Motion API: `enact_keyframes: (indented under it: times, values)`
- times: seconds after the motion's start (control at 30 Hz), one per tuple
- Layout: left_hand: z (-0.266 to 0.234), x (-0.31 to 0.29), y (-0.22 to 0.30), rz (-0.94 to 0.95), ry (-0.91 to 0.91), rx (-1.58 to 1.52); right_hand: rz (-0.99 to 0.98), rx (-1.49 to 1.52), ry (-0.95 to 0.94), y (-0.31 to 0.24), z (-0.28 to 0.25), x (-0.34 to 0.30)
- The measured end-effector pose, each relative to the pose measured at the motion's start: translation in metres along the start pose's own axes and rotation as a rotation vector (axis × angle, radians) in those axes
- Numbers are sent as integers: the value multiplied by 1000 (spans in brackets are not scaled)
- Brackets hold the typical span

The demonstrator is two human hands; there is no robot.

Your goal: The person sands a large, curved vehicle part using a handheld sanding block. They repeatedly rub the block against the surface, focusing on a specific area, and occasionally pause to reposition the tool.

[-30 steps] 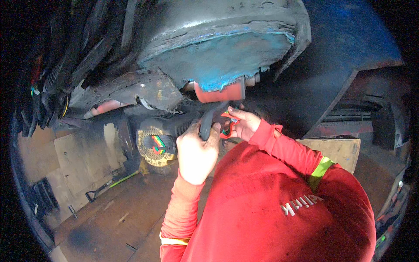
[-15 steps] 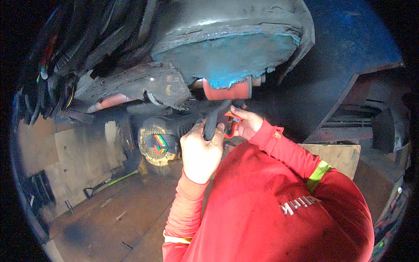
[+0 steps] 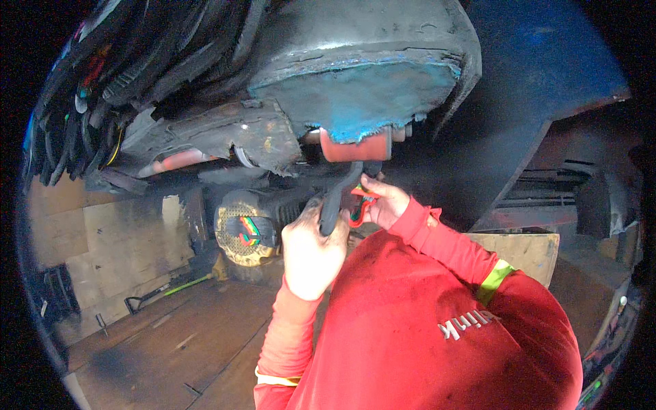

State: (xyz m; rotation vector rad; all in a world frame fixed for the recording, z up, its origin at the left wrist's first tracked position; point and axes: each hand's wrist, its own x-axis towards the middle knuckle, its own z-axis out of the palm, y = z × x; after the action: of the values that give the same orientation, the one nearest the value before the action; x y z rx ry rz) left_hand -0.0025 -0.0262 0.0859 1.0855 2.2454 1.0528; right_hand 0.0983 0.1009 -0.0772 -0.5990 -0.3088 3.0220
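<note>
My left hand is closed around a thick, black rubber-like strip. That strip rises from my fingers to just below a red cylinder. Close on the right, my right hand has its fingers curled on a small red looped piece with dark green and yellow parts; its exact kind is unclear. Part of this piece is hidden by my fingers. Above the cylinder hangs a large grey machine part with a ragged blue face.
Dark, bent strips bunch at the upper left. A yellow perforated motor cover stands below them. A green-handled tool lies by the plywood wall. On the right are a dark blue panel and a wooden board.
The view has shifted slightly. My right hand has turned a little with the red piece, while my left hand stays on the black strip.
</note>
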Motion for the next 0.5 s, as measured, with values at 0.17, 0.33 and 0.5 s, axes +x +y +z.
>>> enact_keyframes:
  times: [0.17,0.33,0.5]
  values:
    - [-29,-51,14,-31,23,122,-26,33,-11,13,26,-27]
    - [-18,-41,21,54,103,104,-74,-63,-4,8,31,-21]
    - [0,-14,1,106,71,10,-86,-80,28,2,-2,2]
